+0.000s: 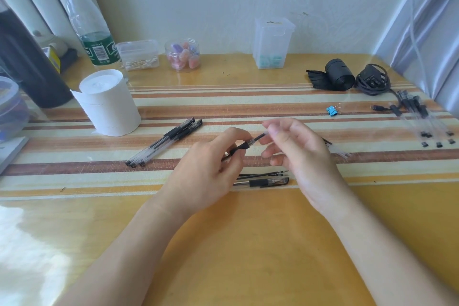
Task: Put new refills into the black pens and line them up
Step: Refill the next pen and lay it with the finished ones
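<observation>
Roughly midway, I judge: three capped black pens (165, 143) lie side by side, touching, near the tissue roll (109, 103); one capped pen (262, 183) and loose refills (263, 174) wait on the table (248, 243) below the hands; more parts lie far right; the left hand (206, 171) pinches the black grip section (242, 147), its dark refill (258, 137) protruding; the right hand (295, 149) pinches what looks like a clear barrel, blurred.

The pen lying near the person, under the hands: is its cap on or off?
On. The capped pen lies flat, its black cap covering the right end.
</observation>
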